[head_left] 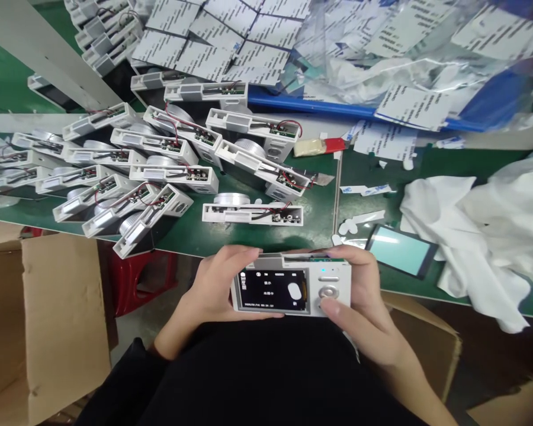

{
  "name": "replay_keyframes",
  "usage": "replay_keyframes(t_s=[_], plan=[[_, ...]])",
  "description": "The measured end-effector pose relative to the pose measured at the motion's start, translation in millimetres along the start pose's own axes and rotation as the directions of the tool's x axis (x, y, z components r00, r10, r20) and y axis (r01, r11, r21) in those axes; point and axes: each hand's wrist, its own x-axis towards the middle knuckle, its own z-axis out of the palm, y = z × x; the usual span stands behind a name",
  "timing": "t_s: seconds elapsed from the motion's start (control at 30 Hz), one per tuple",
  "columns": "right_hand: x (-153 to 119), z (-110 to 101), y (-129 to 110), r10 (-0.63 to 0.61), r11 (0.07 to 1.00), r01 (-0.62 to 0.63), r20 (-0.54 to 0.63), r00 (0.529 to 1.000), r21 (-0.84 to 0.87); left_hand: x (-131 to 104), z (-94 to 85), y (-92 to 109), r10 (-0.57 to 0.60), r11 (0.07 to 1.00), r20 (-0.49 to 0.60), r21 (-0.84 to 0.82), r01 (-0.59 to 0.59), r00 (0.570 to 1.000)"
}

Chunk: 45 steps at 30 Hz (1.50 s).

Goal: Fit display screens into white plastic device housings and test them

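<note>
Camera (pixel 292 286), white-bodied, one, in both hands at the near edge of the table, before the dark-clothed torso; one lit screen (pixel 262 290) with white characters on black and one white oval at its right; one blue light (pixel 323 270); one round button pad (pixel 328 291)
Hands, two: left hand (pixel 217 284) grasping the camera's left end, thumb along the top edge, fingers beneath; right hand (pixel 373 302) grasping its right end, fingers at the top corner, thumb at the lower side of the button pad
Single camera body (pixel 279 214), one, lying just beyond, top parts exposed
Camera bodies (pixel 173 177), more than a dozen, grouped far and left, several showing red wires; overlap prevents an exact count
Flat panel (pixel 402 250), one, pale-faced and dark-bordered, right of the hands
White cloth-like heap (pixel 466 236), one, at right
Red-and-cream object (pixel 311 147), one, far side
Printed cards (pixel 204 59), at least eight, far centre, others farther right
Blue tray (pixel 315 106), one, far right, beneath clear plastic and more cards
Green table (pixel 320 219), one
Red stool (pixel 142 284), one, near left
Cardboard boxes, two: left box (pixel 66 325), right box (pixel 426 331)
</note>
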Motion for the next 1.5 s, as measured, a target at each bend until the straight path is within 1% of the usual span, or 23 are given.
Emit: replay_keyframes(t_s=[0.1, 0.17, 0.27, 0.3, 0.33, 0.43, 0.53, 0.6, 0.7, 0.83, 1.0, 1.07, 1.23, 1.37, 1.43, 1.5], plan=[[-7.1, 6.7, -0.8, 0.043, 0.997, -0.04, -0.054, 0.998, 0.067, 0.5, -1.9, 5.5, 0.024, 0.999, 0.004, 0.026, -0.024, 1.0], [-12.1, 11.8, -4.2, 0.111, 0.986, -0.1, -0.084, 0.99, 0.135, 1.1, -3.0, 8.2, 0.049, 0.998, 0.007, 0.042, -0.05, 0.999], [-17.7, 20.2, -11.2, 0.256, 0.949, -0.218, -0.151, 0.955, 0.227, 2.3, -3.7, 11.4, 0.082, 0.995, 0.013, 0.058, -0.083, 0.997], [-18.6, 22.9, -13.0, 0.282, 0.941, -0.234, -0.184, 0.942, 0.245, 2.8, -3.8, 12.3, 0.088, 0.994, 0.015, 0.06, -0.089, 0.996], [-18.9, 25.5, -14.3, 0.287, 0.94, -0.231, -0.212, 0.934, 0.252, 3.4, -3.9, 13.0, 0.093, 0.994, 0.019, 0.06, -0.094, 0.995], [-17.9, 31.6, -14.6, 0.249, 0.955, -0.184, -0.288, 0.925, 0.235, 5.4, -4.1, 14.6, 0.126, 0.991, 0.029, 0.051, -0.127, 0.992], [-17.3, 34.3, -12.1, 0.263, 0.953, -0.193, -0.325, 0.908, 0.231, 6.1, -4.1, 15.8, 0.157, 0.986, 0.031, 0.045, -0.158, 0.987], [-17.8, 34.5, -10.7, 0.28, 0.946, -0.201, -0.334, 0.9, 0.253, 5.2, -3.4, 16.5, 0.154, 0.987, 0.03, 0.042, -0.155, 0.988], [-18.9, 34.1, -9.8, 0.269, 0.946, -0.181, -0.343, 0.9, 0.267, 2.9, -2.1, 17.4, 0.139, 0.99, 0.022, 0.035, -0.14, 0.99], [-19.3, 33.9, -10.3, 0.244, 0.961, -0.179, -0.34, 0.908, 0.211, 1.6, -2.4, 18.1, 0.114, 0.993, 0.037, 0.03, -0.116, 0.993], [-20.0, 33.0, -11.3, 0.267, 0.962, -0.23, -0.311, 0.912, 0.149, 4.0, -5.5, 19.0, 0.113, 0.992, 0.083, 0.05, -0.117, 0.99], [-20.2, 32.4, -10.8, 0.262, 0.964, -0.229, -0.312, 0.913, 0.138, 5.0, -6.1, 19.3, 0.112, 0.992, 0.093, 0.051, -0.117, 0.989], [-20.7, 30.9, -6.4, 0.238, 0.968, -0.195, -0.333, 0.912, 0.158, 5.7, -5.8, 19.9, 0.102, 0.991, 0.107, 0.07, -0.11, 0.989], [-21.8, 29.4, -3.9, 0.247, 0.962, -0.187, -0.347, 0.905, 0.198, 4.6, -6.1, 19.7, 0.08, 0.993, 0.126, 0.072, -0.089, 0.989], [-22.5, 29.2, -5.2, 0.272, 0.955, -0.213, -0.321, 0.907, 0.206, 3.7, -6.7, 19.5, 0.076, 0.993, 0.135, 0.075, -0.087, 0.988], [-23.0, 29.3, -8.3, 0.302, 0.946, -0.253, -0.271, 0.914, 0.202, 2.4, -7.4, 19.1, 0.073, 0.993, 0.128, 0.084, -0.084, 0.989]])
